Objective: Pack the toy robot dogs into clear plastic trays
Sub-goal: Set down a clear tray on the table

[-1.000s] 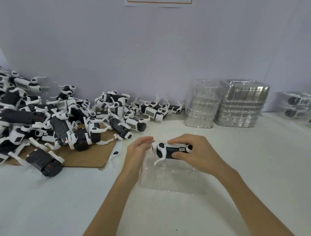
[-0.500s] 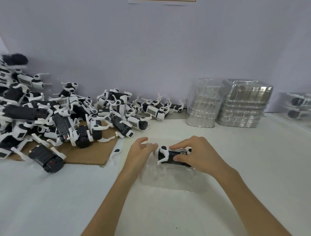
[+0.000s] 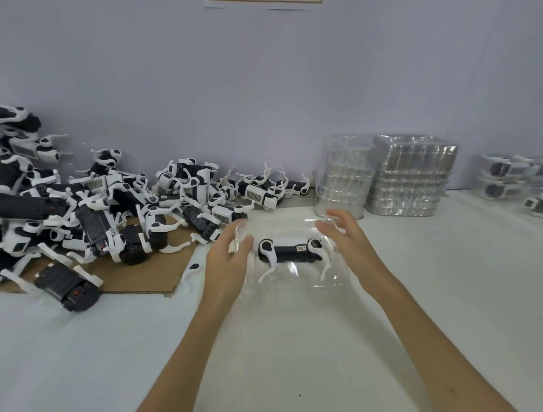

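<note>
Hovering at the right end of the clear tray [image 3: 296, 283], the right hand [image 3: 348, 239] is wide open, its fingers spread and slightly bent, and it holds nothing. Whether its fingertips brush the tray's far rim cannot be told. The left hand [image 3: 227, 260] sits at the tray's left end with its fingers loosely curved. The plastic wall shows between thumb and fingers, but whether the hand really grips that wall or only rests against it cannot be told.

Between the two hands, one toy robot dog [image 3: 289, 250] lies on its side inside the tray, its black body running left to right and its white legs pointing toward the person. Neither hand touches it.

The tray rests on a white bench [image 3: 293, 347]. To the left, a pile of toy robot dogs [image 3: 117, 206] spreads over a brown cardboard sheet [image 3: 141, 278] and up against the wall. A loose white leg [image 3: 190, 272] lies on the bench just beside the cardboard's near corner. Behind the right hand stand two stacks of empty trays [image 3: 411, 176], side by side by the wall. At the far right edge, packed trays [image 3: 505, 175] sit piled with dogs inside. The wall [image 3: 264, 76] is plain pale lavender-grey, and a sheet of paper [image 3: 264, 3] shows at the top edge.
</note>
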A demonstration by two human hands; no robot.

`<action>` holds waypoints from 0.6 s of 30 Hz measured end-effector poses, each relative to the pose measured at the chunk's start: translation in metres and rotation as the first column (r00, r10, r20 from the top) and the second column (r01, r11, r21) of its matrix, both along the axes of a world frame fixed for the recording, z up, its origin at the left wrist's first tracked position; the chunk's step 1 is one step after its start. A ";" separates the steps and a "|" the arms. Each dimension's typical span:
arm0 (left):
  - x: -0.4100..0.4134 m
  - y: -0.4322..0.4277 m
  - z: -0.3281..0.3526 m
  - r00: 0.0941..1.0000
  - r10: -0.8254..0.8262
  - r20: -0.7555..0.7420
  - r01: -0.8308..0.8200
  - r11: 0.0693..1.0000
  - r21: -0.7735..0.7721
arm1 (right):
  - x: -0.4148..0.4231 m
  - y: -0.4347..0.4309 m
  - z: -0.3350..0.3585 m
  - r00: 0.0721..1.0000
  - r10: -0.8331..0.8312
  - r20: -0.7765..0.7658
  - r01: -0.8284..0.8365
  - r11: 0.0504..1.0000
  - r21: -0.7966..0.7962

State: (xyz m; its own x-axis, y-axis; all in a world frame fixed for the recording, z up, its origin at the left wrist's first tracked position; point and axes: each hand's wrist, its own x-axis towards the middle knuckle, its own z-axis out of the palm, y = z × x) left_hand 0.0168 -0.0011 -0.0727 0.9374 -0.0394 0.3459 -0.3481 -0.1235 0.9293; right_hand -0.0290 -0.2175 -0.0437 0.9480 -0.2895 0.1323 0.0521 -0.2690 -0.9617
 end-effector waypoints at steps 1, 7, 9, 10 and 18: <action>-0.001 0.000 -0.001 0.998 0.025 0.050 -0.026 0.999 0.023 | 0.001 -0.004 -0.002 0.990 0.092 -0.105 -0.083 0.993 0.086; 0.005 0.003 -0.014 0.989 0.112 0.094 -0.119 0.990 0.074 | 0.003 -0.026 -0.017 0.945 0.315 -0.089 -0.298 0.940 0.166; 0.005 0.004 -0.014 0.997 0.066 0.030 -0.069 0.995 0.078 | 0.004 -0.026 -0.019 0.950 0.303 -0.078 -0.295 0.950 0.098; 0.005 0.004 -0.013 0.999 0.044 -0.003 -0.044 0.996 0.075 | 0.006 -0.026 -0.019 0.954 0.294 -0.068 -0.288 0.954 0.084; 0.004 0.010 -0.008 0.936 -0.265 -0.231 0.288 0.955 0.071 | 0.008 -0.028 -0.020 0.982 0.190 0.010 -0.189 0.970 0.154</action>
